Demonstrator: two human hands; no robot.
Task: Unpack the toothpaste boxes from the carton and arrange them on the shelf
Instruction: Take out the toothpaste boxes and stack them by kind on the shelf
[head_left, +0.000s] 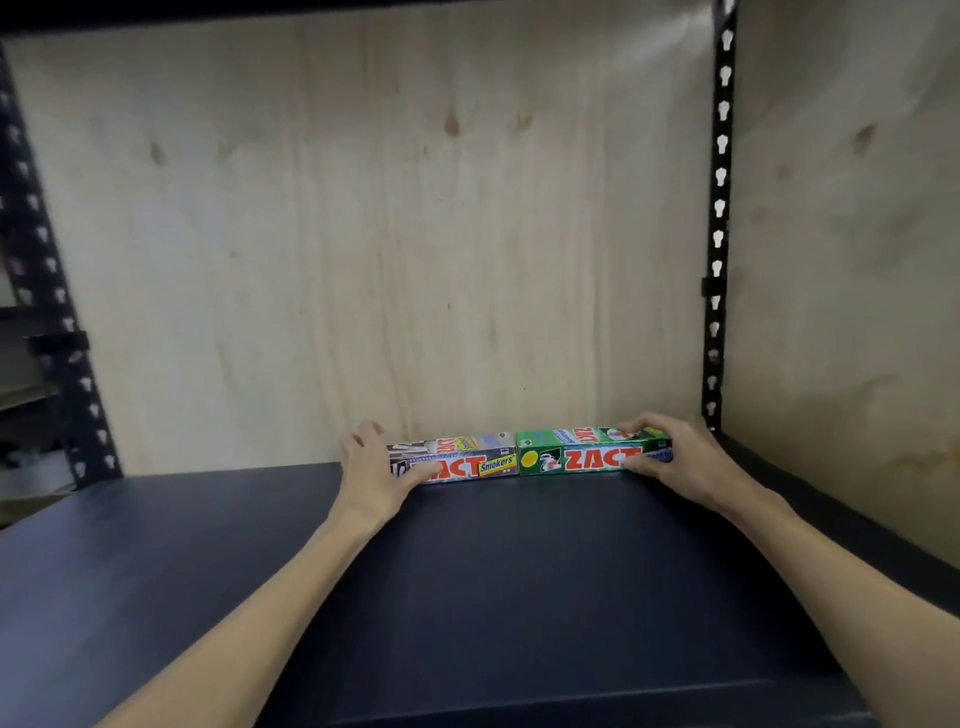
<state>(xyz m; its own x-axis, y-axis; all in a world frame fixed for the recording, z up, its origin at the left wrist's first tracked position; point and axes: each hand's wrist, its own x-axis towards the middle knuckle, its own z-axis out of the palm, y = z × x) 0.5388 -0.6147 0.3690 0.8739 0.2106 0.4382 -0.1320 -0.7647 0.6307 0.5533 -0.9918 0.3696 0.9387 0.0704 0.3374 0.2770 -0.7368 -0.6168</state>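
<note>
Two long cardboard toothpaste boxes lie end to end at the back of the dark blue-black shelf board (467, 597), their long sides against the pale plywood back panel (363, 234). The white-and-grey box marked "Smokers" (467, 457) sits on the left and the green box with red lettering (582, 453) on the right, their short ends touching near the middle. Both have the printed front turned outward, which I judge to be deliberate, so the brand reads from the aisle. Pushing them to the rear wall looks like the start of a back row, leaving the wide front of the board free for more boxes.

The left hand (376, 475) rests at the outer end of the white-and-grey box. Its thumb lies across the front face and the fingers are spread loosely above the top edge, so this is a light steadying touch, not a firm grip. The right hand (675, 457) wraps the outer end of the green box, fingers curled over the top and thumb on the front, closed around it. Together the hands seem to press the two boxes toward each other to square the line.

The black perforated steel upright (719, 218) stands just right of the green box. The carton is not in view.
</note>
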